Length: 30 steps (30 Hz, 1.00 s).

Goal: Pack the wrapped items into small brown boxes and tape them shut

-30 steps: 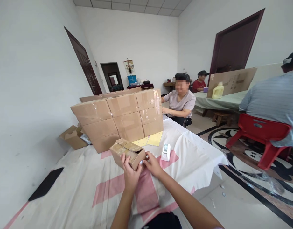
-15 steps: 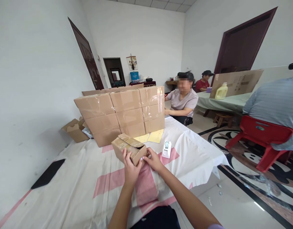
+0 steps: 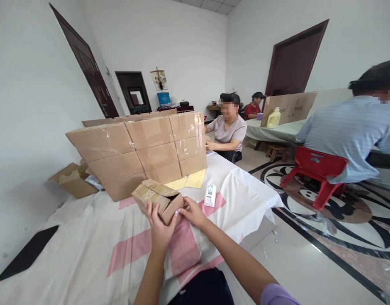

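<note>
A small cardboard box [image 3: 156, 199] rests on the cloth in front of me, shiny tape across its top and one flap raised a little at the right end. My left hand [image 3: 159, 224] is wrapped round its near side, fingers on top and thumb at the end face. At that same end, the fingertips of my right hand [image 3: 190, 212] pinch a small white piece [image 3: 177, 212], too small to make out fully, against the cardboard. A small white device [image 3: 210, 195] with a bluish top stands to the right of my right hand.
Stacked taped cartons [image 3: 158, 148] form a wall behind the box, yellow sheets [image 3: 195, 178] at their foot. An open carton [image 3: 72, 182] stands left; a black flat object [image 3: 28, 254] lies nearer. A co-worker [image 3: 228, 127] sits beyond the table [image 3: 245, 190]; another sits on a red chair [image 3: 318, 169].
My view has swung slightly to the right, so everything appears shifted left. Both hands keep nearly the same hold at the end of the box.
</note>
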### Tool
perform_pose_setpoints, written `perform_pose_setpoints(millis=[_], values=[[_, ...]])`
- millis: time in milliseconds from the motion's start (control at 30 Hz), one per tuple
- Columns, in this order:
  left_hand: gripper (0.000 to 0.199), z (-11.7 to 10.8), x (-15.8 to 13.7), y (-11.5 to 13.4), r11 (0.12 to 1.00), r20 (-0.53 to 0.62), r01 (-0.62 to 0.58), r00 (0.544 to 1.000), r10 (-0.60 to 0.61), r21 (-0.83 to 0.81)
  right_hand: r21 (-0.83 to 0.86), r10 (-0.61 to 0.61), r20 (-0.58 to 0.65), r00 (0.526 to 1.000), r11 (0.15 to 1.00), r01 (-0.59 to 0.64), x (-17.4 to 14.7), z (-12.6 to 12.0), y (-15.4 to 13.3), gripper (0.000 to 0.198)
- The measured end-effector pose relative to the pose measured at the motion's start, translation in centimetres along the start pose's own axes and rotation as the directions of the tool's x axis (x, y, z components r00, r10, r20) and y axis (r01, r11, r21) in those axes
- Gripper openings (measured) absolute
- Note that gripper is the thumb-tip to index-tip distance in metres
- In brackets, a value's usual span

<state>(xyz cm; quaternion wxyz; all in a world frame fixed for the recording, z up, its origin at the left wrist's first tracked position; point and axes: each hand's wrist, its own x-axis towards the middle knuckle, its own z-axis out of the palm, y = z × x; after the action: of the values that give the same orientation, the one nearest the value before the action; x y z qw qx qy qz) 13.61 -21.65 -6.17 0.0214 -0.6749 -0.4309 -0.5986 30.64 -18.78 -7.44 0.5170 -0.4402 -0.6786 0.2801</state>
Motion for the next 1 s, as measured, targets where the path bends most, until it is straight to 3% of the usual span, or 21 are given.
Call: perform_pose_setpoints(millis=[300,600,1000], values=[[0.083,0.4,-0.1,-0.1,1.000,-0.027,0.002,1.000,-0.001,0.031,-0.058,0.009,0.006,1.000,0.998,-0.008,-0.1,0.0,-0.2,0.021],[0.086,0.7,-0.1,-0.7,0.999,-0.055,-0.037,0.998,0.039,0.033,-0.074,0.010,0.025,1.000,0.997,-0.008,-0.3,-0.1,-1.0,0.027],[0.089,1.0,0.1,-1.1,0.994,-0.116,-0.102,0.988,0.104,0.028,-0.096,0.049,0.010,0.999,0.994,-0.047,-0.5,-0.2,-1.8,0.022]])
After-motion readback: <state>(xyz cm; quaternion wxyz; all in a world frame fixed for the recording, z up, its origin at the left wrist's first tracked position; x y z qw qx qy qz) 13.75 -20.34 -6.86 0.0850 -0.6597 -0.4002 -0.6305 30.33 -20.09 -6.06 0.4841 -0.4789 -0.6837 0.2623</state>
